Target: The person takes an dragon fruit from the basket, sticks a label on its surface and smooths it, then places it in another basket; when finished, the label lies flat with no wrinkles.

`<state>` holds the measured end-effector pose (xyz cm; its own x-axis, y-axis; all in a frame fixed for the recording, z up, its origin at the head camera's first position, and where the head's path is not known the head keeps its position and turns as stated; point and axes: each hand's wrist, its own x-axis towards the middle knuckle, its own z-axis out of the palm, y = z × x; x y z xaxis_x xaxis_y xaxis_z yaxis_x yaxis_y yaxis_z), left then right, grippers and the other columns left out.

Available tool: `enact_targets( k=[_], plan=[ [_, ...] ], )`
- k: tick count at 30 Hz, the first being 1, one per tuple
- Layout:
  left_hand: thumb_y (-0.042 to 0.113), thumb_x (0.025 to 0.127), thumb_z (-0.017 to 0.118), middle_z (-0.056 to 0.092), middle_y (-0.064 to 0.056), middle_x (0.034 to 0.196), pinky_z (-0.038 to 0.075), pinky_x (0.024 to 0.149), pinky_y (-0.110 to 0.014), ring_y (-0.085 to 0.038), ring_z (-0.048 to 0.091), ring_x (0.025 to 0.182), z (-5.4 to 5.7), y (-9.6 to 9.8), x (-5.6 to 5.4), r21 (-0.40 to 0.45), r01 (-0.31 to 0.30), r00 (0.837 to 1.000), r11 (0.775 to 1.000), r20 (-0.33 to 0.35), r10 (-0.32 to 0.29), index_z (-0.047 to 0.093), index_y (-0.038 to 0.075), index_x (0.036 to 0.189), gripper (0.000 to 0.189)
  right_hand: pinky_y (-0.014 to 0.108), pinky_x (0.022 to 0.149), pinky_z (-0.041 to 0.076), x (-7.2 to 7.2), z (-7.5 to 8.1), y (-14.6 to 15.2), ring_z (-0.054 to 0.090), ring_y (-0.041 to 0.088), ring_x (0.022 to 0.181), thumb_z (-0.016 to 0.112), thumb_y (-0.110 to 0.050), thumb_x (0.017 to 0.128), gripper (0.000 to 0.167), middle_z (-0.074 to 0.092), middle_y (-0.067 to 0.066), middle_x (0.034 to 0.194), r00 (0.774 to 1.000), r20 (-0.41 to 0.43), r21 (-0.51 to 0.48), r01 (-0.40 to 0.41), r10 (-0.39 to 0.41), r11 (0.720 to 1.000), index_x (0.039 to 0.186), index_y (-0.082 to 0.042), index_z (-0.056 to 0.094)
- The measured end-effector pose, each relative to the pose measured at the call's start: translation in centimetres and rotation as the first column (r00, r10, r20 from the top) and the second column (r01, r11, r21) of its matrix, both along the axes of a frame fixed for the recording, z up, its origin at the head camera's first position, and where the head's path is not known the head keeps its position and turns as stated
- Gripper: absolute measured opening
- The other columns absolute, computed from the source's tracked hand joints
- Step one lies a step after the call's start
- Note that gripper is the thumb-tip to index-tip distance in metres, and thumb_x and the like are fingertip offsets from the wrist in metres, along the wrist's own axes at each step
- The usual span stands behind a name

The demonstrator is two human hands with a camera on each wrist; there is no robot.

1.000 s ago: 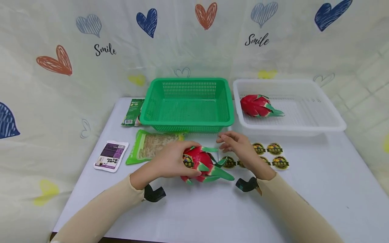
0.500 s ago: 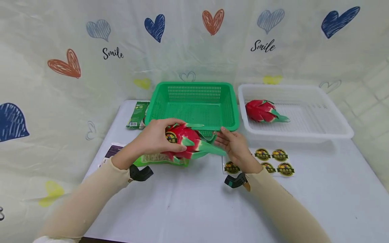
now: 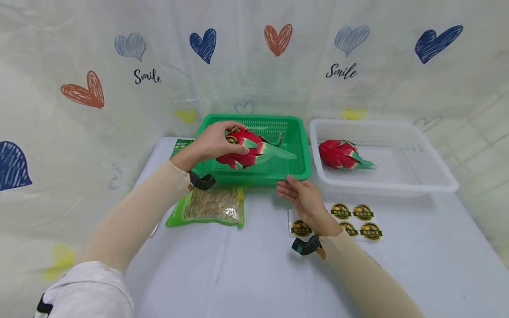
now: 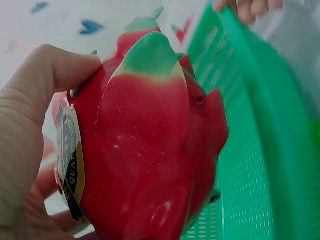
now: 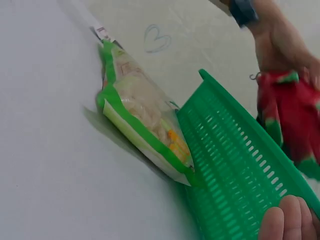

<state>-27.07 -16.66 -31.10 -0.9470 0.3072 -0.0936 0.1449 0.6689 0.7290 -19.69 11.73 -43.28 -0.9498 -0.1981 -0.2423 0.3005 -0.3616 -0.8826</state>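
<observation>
My left hand (image 3: 218, 140) grips a red dragon fruit (image 3: 258, 152) with green leaf tips, over the inside of the green basket (image 3: 254, 180). A round black-and-gold sticker (image 4: 72, 155) is on the fruit beside the palm, partly peeling at its edge in the left wrist view. My right hand (image 3: 304, 198) is at the basket's front right corner, thumb at the rim and fingers (image 5: 292, 215) against the outer wall, pinching it. Behind my right wrist lies a sheet of similar stickers (image 3: 351, 221), partly covered by the hand.
A second dragon fruit (image 3: 342, 154) lies in the white basket (image 3: 385, 187) at the right. In front of the green basket is a green-edged food packet (image 3: 214, 205). Another green packet (image 3: 180, 145) sits behind my left wrist. A patterned curtain (image 3: 238, 66) hangs behind the table.
My left hand has lifted the dragon fruit from the table's middle, forward over the green basket. My right hand has moved from above the sticker sheet to the basket's front right corner.
</observation>
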Motion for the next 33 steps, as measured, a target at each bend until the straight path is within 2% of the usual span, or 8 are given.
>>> enact_targets(
  k=[6,9,12,17,22,27,30,33],
  plan=[
    [0.041,0.087,0.082,0.046,-0.009,0.157,0.053,0.102,-0.048,-0.027,0.049,0.136,-1.8,1.3,-4.3,-0.044,0.013,1.000,0.999,0.018,-0.012,0.052,0.027,0.147,0.069,0.028,0.084,0.063,0.0,-0.2,0.1,0.079,0.012,0.086,0.059,-0.021,0.107,0.020,0.082,-0.001,0.090,1.000,0.006,0.009,0.004,-0.004,1.000,0.100,-0.011,0.075],
    [0.038,0.087,0.082,0.047,-0.010,0.155,0.052,0.103,-0.049,-0.028,0.051,0.132,-2.9,1.9,-6.0,-0.060,0.021,0.999,0.998,0.041,-0.019,0.050,0.024,0.145,0.067,0.027,0.084,0.063,0.0,-0.3,0.3,0.079,0.011,0.085,0.058,-0.021,0.107,0.020,0.082,-0.002,0.089,1.000,0.004,0.017,-0.002,0.002,1.000,0.101,-0.012,0.075],
    [0.034,0.087,0.080,0.049,-0.011,0.151,0.052,0.101,-0.048,-0.029,0.053,0.125,-3.8,2.6,-7.1,-0.089,0.033,0.998,0.995,0.062,-0.028,0.049,0.020,0.142,0.065,0.027,0.084,0.063,0.1,-0.2,0.3,0.079,0.011,0.084,0.058,-0.021,0.108,0.021,0.082,-0.002,0.088,1.000,0.011,0.027,0.007,-0.007,1.000,0.100,-0.012,0.075],
    [0.030,0.090,0.078,0.057,-0.012,0.137,0.053,0.094,-0.046,-0.029,0.055,0.114,-4.6,3.6,-8.3,-0.151,0.061,0.994,0.987,0.096,-0.047,0.048,0.016,0.143,0.062,0.028,0.084,0.063,0.2,0.0,0.3,0.079,0.012,0.084,0.059,-0.022,0.107,0.022,0.081,-0.001,0.089,1.000,0.020,0.039,0.012,-0.012,0.999,0.108,-0.007,0.074],
    [0.029,0.091,0.079,0.052,-0.014,0.148,0.051,0.104,-0.049,-0.031,0.055,0.123,-5.5,4.0,-8.8,-0.171,0.089,0.991,0.981,0.114,-0.070,0.046,0.016,0.149,0.067,0.027,0.085,0.063,0.4,0.0,0.3,0.079,0.012,0.085,0.059,-0.022,0.107,0.026,0.081,-0.001,0.091,1.000,0.018,0.041,-0.002,0.001,0.999,0.115,-0.001,0.071],
    [0.032,0.093,0.076,0.047,-0.014,0.157,0.048,0.111,-0.050,-0.032,0.051,0.134,-5.4,4.5,-9.1,-0.205,0.117,0.988,0.972,0.123,-0.093,0.046,0.016,0.151,0.068,0.027,0.084,0.063,0.4,0.0,0.6,0.078,0.011,0.085,0.058,-0.022,0.108,0.022,0.081,-0.001,0.091,1.000,0.016,0.038,-0.008,0.007,0.999,0.107,-0.006,0.073],
    [0.031,0.094,0.073,0.048,-0.015,0.155,0.049,0.109,-0.049,-0.032,0.052,0.133,-5.1,4.8,-9.1,-0.220,0.140,0.985,0.965,0.134,-0.112,0.044,0.014,0.153,0.068,0.027,0.083,0.063,0.2,0.0,0.6,0.078,0.011,0.083,0.057,-0.022,0.108,0.021,0.081,-0.001,0.091,1.000,0.025,0.040,-0.009,0.008,0.999,0.104,-0.008,0.073],
    [0.031,0.094,0.075,0.048,-0.016,0.154,0.049,0.109,-0.049,-0.032,0.052,0.133,-4.9,4.8,-9.1,-0.222,0.150,0.981,0.964,0.155,-0.117,0.041,0.014,0.155,0.072,0.026,0.082,0.063,0.0,-0.1,0.6,0.078,0.010,0.083,0.057,-0.023,0.108,0.021,0.081,-0.002,0.091,0.999,0.033,0.055,-0.015,0.014,0.998,0.108,-0.006,0.070]
  ],
)
